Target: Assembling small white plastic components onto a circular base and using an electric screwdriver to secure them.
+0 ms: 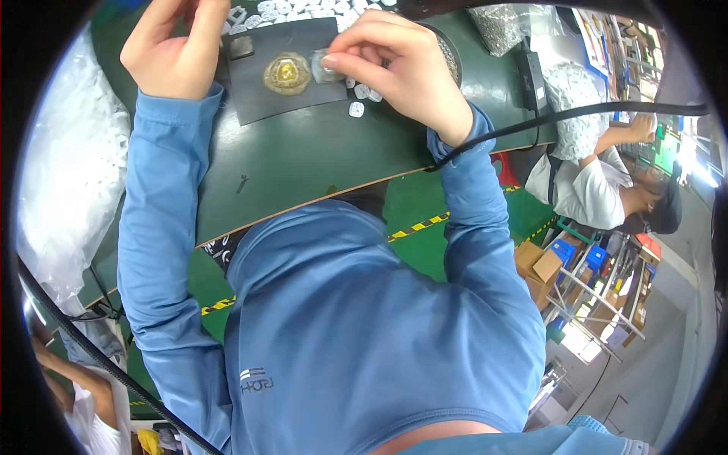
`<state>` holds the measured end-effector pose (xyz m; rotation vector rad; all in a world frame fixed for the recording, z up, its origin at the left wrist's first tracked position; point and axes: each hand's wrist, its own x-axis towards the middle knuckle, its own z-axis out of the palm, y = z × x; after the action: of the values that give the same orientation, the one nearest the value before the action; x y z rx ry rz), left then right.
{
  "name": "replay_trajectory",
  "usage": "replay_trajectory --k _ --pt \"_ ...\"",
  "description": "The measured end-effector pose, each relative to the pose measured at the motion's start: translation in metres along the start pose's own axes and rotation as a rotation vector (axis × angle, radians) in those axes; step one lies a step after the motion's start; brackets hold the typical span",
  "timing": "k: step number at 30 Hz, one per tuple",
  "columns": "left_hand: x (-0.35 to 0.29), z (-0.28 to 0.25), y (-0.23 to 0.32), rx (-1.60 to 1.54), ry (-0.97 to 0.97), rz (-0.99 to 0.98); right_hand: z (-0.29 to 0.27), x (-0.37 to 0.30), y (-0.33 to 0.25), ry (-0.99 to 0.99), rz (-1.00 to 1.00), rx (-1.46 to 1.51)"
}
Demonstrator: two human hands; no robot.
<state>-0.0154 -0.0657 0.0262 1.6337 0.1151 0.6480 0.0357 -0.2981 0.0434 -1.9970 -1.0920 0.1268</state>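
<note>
My left hand (176, 51) is raised at the top left, its fingers bent together in a pinch; the tips reach the picture's upper edge, so what they hold is hidden. My right hand (402, 67) pinches with thumb and forefinger over a small pale, cloudy piece (318, 70); something tiny and whitish shows at the fingertips. Between the hands a dark mat (254, 102) carries a round, yellowish translucent dish (287, 74) and a small grey block (241, 47). Small white plastic parts (356, 109) lie scattered beside and beyond the mat.
The table (303, 152) is green. A round black tray (449, 54) and a bag of small metal parts (494, 29) stand right, near a black box (532, 80). A plastic bag (68, 167) fills the left. Black cables (576, 114) cross. Co-workers (588, 189) sit either side.
</note>
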Motion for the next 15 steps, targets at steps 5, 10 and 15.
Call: replay_trajectory --k 5,10,15 --pt "0.0046 -0.0034 -0.0028 0.029 0.060 0.192 0.0005 0.0068 -0.0046 -0.054 0.075 0.019" --pt "0.0057 -0.0058 -0.0049 0.045 0.067 0.193 -0.0032 0.0069 -0.0014 -0.102 0.100 -0.025" --pt "0.0076 -0.0055 -0.0081 0.051 0.079 0.223 0.0046 0.0017 -0.0013 -0.039 0.073 -0.192"
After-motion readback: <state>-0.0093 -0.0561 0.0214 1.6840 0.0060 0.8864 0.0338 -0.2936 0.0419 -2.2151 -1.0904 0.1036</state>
